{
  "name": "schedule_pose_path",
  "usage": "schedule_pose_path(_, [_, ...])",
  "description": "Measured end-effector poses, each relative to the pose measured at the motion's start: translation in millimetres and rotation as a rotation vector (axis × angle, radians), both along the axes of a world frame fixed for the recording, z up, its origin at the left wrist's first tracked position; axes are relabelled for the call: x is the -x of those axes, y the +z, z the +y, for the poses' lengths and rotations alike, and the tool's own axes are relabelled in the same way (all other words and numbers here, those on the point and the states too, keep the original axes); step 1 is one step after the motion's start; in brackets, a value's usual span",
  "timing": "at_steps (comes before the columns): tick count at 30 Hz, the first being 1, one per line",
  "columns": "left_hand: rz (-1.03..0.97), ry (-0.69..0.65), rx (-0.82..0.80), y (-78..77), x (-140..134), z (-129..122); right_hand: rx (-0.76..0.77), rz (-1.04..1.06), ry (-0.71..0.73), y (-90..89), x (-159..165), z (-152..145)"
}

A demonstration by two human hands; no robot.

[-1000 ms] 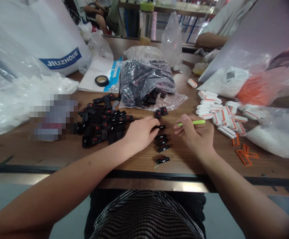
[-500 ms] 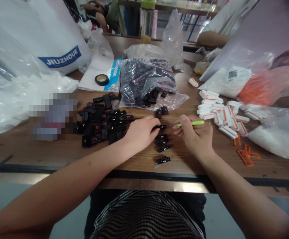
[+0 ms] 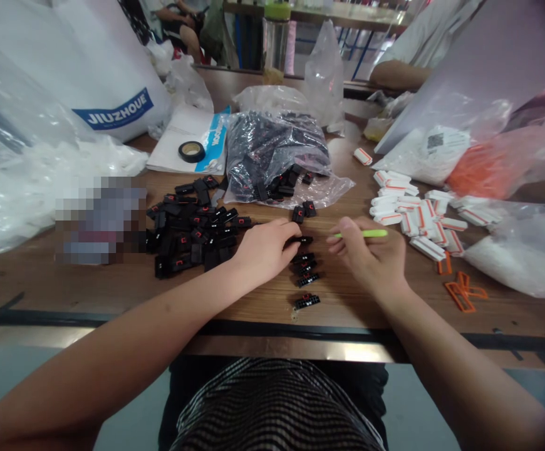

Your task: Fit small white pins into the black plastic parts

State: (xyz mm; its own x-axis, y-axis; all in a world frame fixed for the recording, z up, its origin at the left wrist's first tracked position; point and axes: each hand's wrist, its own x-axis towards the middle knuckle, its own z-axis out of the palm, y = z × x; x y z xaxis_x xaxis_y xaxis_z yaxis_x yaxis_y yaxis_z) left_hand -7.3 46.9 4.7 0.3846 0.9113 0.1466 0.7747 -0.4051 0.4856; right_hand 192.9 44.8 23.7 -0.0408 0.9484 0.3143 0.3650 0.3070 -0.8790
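My left hand (image 3: 267,247) rests on the table with its fingers closed on a black connector housing (image 3: 305,240), whose right end sticks out past the fingertips. In my right hand (image 3: 371,254) a slim lime-green stick tool (image 3: 369,233) is pinched between thumb and fingers, just right of that housing; its tip is partly hidden. Below the left fingertips several more black housings (image 3: 307,280) lie in a column, the lowest one (image 3: 307,301) set a little apart. Left of my left hand spreads a pile of black housings with small red parts (image 3: 197,235).
A clear bag of black housings (image 3: 277,150) lies behind my hands. White housings with orange strips (image 3: 425,216) are heaped at right, near loose orange frames (image 3: 463,294). Black tape (image 3: 192,151) sits on a booklet (image 3: 169,138). A bottle (image 3: 275,44) stands behind; another person's arm (image 3: 401,74) shows.
My right hand and the green tool have shifted very slightly to the right. My left hand keeps its hold on the black housing; the view has moved a little.
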Motion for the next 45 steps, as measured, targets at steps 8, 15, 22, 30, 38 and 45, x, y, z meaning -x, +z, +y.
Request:
schedule_pose_path(8, [-0.062,-0.123,-0.13,22.4,-5.8,-14.0,-0.147,0.069,-0.371,33.9,-50.1,-15.5])
schedule_pose_path(15, [0.092,-0.306,-0.181,4.0,-14.9,-36.0,-0.144,0.046,-0.548,23.4,-95.5,-21.7])
schedule_pose_path(22, [0.23,-0.201,-0.267,6.5,45.7,-21.7,-0.135,-0.562,-0.428,3.4,-141.1,-17.9])
schedule_pose_path(30, [0.315,-0.127,-0.259,9.6,99.3,-7.4,-0.269,-1.256,0.014,-17.2,-153.1,-9.5])
schedule_pose_path(38, [0.165,-0.013,-0.352,21.2,98.0,6.5,-0.395,-1.151,-0.001,4.6,-145.1,-3.0])
schedule_pose_path(45, [0.301,0.126,-0.332,24.0,54.2,52.1,-0.481,-0.906,0.21,21.7,-56.0,16.8])
